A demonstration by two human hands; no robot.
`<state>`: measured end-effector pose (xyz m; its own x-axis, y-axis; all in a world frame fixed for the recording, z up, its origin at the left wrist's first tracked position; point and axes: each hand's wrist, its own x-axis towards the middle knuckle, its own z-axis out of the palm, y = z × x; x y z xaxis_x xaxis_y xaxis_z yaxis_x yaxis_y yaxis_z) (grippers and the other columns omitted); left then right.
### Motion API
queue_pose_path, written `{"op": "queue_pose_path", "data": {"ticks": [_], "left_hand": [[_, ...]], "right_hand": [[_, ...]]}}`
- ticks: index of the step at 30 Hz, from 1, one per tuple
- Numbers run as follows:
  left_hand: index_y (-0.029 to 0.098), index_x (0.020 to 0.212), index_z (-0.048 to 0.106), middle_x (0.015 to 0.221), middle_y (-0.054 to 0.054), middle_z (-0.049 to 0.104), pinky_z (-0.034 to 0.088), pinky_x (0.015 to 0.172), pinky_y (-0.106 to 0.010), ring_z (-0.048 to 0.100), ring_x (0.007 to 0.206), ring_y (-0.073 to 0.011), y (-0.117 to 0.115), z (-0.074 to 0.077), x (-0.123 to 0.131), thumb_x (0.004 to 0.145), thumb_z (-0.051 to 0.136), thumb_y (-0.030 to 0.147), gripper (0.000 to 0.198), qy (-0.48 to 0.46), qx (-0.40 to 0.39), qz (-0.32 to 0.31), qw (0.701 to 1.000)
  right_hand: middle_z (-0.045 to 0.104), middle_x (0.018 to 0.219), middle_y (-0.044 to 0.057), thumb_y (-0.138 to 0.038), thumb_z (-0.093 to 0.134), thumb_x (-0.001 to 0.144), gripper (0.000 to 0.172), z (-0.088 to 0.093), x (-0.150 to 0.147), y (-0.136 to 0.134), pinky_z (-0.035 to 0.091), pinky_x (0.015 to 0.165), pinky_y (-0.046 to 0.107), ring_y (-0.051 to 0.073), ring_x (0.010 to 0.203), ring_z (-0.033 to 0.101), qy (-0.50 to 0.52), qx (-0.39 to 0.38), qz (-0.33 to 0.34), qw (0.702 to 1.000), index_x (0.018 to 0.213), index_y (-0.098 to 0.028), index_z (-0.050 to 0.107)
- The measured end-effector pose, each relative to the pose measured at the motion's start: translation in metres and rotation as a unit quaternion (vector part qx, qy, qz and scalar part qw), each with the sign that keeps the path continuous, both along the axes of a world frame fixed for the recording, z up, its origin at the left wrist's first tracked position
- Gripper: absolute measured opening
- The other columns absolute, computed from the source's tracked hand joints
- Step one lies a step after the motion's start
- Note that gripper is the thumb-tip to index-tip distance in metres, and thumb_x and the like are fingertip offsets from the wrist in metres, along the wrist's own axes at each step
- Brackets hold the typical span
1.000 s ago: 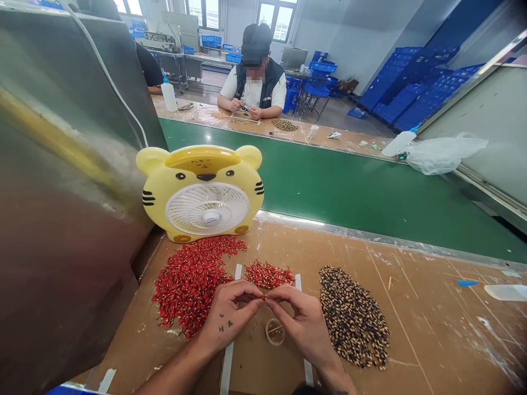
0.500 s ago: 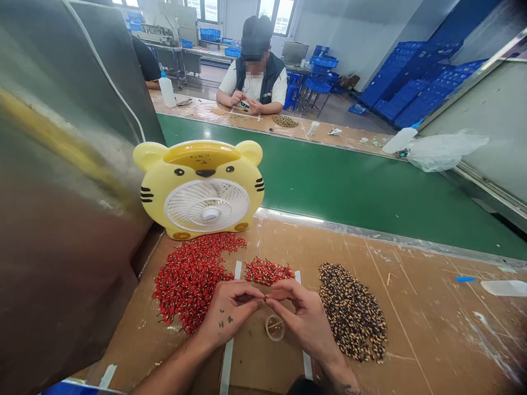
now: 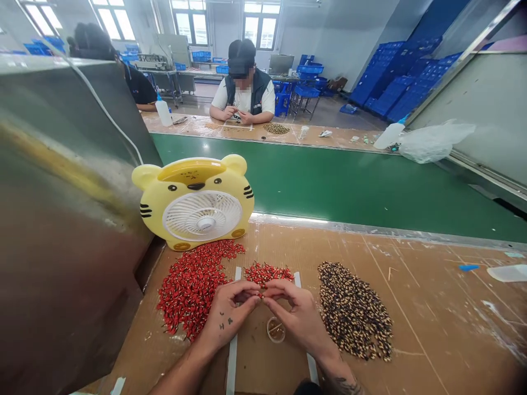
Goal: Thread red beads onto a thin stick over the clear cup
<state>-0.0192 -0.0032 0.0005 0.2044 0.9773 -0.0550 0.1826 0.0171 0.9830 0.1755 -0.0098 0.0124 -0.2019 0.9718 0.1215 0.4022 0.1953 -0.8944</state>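
Note:
Between my fingertips is a small red piece (image 3: 259, 295), pinched from both sides. My left hand (image 3: 233, 310) has thumb and forefinger closed on it, and my right hand (image 3: 294, 310) meets it from the other side. Just beyond the hands lies a small pile of red pieces (image 3: 269, 273). A bigger red heap (image 3: 189, 285) spreads to the left of my left hand. Right of my right hand is a heap of black and tan pieces (image 3: 354, 312). A small round clear dish (image 3: 275, 330) with a thin stick sits below my fingers.
A yellow tiger-faced fan (image 3: 197, 203) stands behind the red heap, beside a metal housing (image 3: 66, 219). Beyond the green belt (image 3: 329, 186), a person (image 3: 242, 88) works at the far table. White tape strips (image 3: 231, 367) mark the cardboard surface.
The camera view has tilted up and shifted, showing more of the room and a second person at the left. Both hands still hold the pinch, with little movement.

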Motion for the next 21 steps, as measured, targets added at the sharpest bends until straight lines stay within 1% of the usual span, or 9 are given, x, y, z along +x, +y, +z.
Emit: {"op": "queue_pose_path", "data": {"ticks": [3, 5, 7, 9, 13, 16, 18, 20, 21], "left_hand": [[0.020, 0.091, 0.077, 0.088, -0.007, 0.076, 0.050, 0.070, -0.025, 0.068, 0.077, -0.0197, 0.008, 0.006, -0.010, 0.084, 0.064, 0.021, 0.015, 0.096, 0.088, 0.052, 0.990], [0.021, 0.089, 0.077, 0.087, -0.007, 0.076, 0.049, 0.072, -0.027, 0.068, 0.078, -0.0204, 0.015, 0.012, -0.015, 0.084, 0.062, 0.019, 0.015, 0.164, 0.127, 0.054, 0.977], [0.021, 0.086, 0.077, 0.085, -0.006, 0.076, 0.048, 0.073, -0.028, 0.068, 0.077, -0.0211, 0.023, 0.016, -0.016, 0.083, 0.062, 0.017, 0.016, 0.220, 0.136, 0.026, 0.966], [0.021, 0.083, 0.077, 0.082, -0.006, 0.076, 0.048, 0.071, -0.029, 0.068, 0.074, -0.0214, 0.029, 0.018, -0.013, 0.081, 0.062, 0.015, 0.016, 0.262, 0.132, -0.009, 0.956], [0.019, 0.084, 0.077, 0.080, -0.006, 0.076, 0.047, 0.068, -0.029, 0.067, 0.069, -0.0203, 0.036, 0.017, 0.002, 0.081, 0.059, 0.013, 0.019, 0.295, 0.133, -0.045, 0.945], [0.019, 0.088, 0.076, 0.084, -0.007, 0.076, 0.049, 0.074, -0.030, 0.068, 0.077, -0.0212, 0.039, 0.012, 0.015, 0.083, 0.056, 0.011, 0.022, 0.313, 0.158, -0.066, 0.934], [0.019, 0.091, 0.076, 0.086, -0.007, 0.076, 0.049, 0.076, -0.031, 0.068, 0.081, -0.0221, 0.041, 0.008, 0.020, 0.083, 0.056, 0.010, 0.023, 0.333, 0.172, -0.093, 0.922], [0.020, 0.094, 0.076, 0.087, -0.007, 0.075, 0.050, 0.076, -0.032, 0.068, 0.084, -0.0229, 0.042, 0.008, 0.019, 0.083, 0.057, 0.010, 0.024, 0.348, 0.182, -0.108, 0.913], [0.020, 0.096, 0.075, 0.089, -0.007, 0.075, 0.050, 0.077, -0.031, 0.068, 0.085, -0.0229, 0.042, 0.010, 0.016, 0.083, 0.057, 0.011, 0.024, 0.350, 0.185, -0.105, 0.912]], "right_hand": [[0.075, 0.091, 0.004, -0.026, 0.065, 0.088, 0.019, -0.002, 0.011, 0.003, 0.059, 0.078, 0.029, 0.018, 0.081, 0.072, -0.008, 0.043, -0.045, 0.998, 0.106, -0.020, 0.065], [0.075, 0.091, 0.005, -0.026, 0.062, 0.090, 0.018, -0.004, 0.020, 0.004, 0.058, 0.077, 0.029, 0.018, 0.079, 0.071, -0.016, 0.067, -0.067, 0.995, 0.106, -0.020, 0.065], [0.074, 0.091, 0.005, -0.025, 0.060, 0.091, 0.015, -0.005, 0.027, 0.005, 0.057, 0.075, 0.029, 0.018, 0.078, 0.070, -0.027, 0.086, -0.074, 0.993, 0.103, -0.020, 0.066], [0.073, 0.091, 0.005, -0.024, 0.059, 0.091, 0.013, -0.004, 0.030, 0.004, 0.056, 0.075, 0.029, 0.018, 0.078, 0.069, -0.039, 0.101, -0.067, 0.992, 0.101, -0.020, 0.067], [0.072, 0.087, 0.004, -0.022, 0.057, 0.092, 0.012, 0.001, 0.029, 0.003, 0.054, 0.073, 0.030, 0.018, 0.077, 0.067, -0.044, 0.119, -0.049, 0.991, 0.097, -0.020, 0.067], [0.070, 0.082, 0.004, -0.022, 0.057, 0.092, 0.011, 0.004, 0.029, 0.002, 0.053, 0.073, 0.031, 0.018, 0.075, 0.066, -0.041, 0.128, -0.048, 0.990, 0.091, -0.020, 0.068], [0.071, 0.083, 0.004, -0.021, 0.057, 0.092, 0.011, 0.004, 0.029, 0.001, 0.052, 0.074, 0.032, 0.019, 0.076, 0.066, -0.038, 0.131, -0.046, 0.990, 0.091, -0.019, 0.068], [0.072, 0.086, 0.004, -0.021, 0.057, 0.091, 0.012, 0.004, 0.030, 0.001, 0.052, 0.075, 0.032, 0.019, 0.078, 0.066, -0.035, 0.129, -0.043, 0.990, 0.091, -0.019, 0.068], [0.072, 0.086, 0.004, -0.020, 0.057, 0.091, 0.012, 0.003, 0.031, 0.001, 0.052, 0.075, 0.032, 0.019, 0.079, 0.066, -0.034, 0.125, -0.042, 0.991, 0.091, -0.019, 0.068]]}}
